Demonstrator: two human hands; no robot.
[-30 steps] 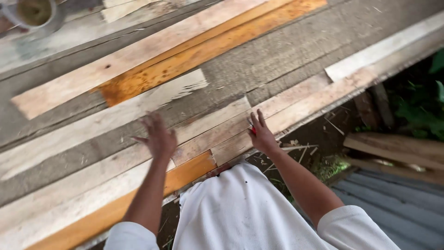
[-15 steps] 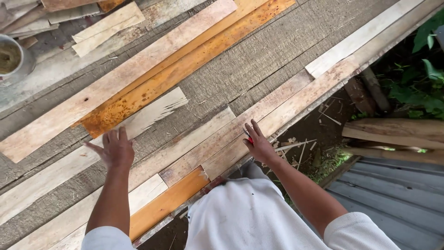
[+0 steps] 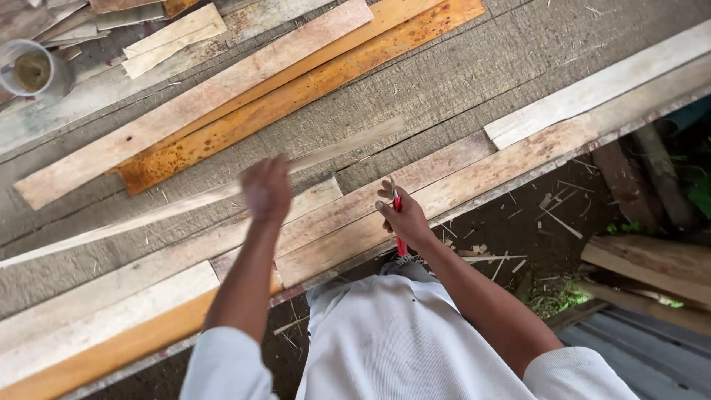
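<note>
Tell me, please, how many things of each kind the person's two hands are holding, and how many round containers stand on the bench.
thin wooden strip: 1, blurred, in the left hand
red-handled tool: 1, in the right hand
round container: 1, at the far left of the bench
Total: 3

Left hand (image 3: 266, 187) lifts strip (image 3: 185, 201); right hand (image 3: 404, 218) grips pencil (image 3: 398, 215).
</note>
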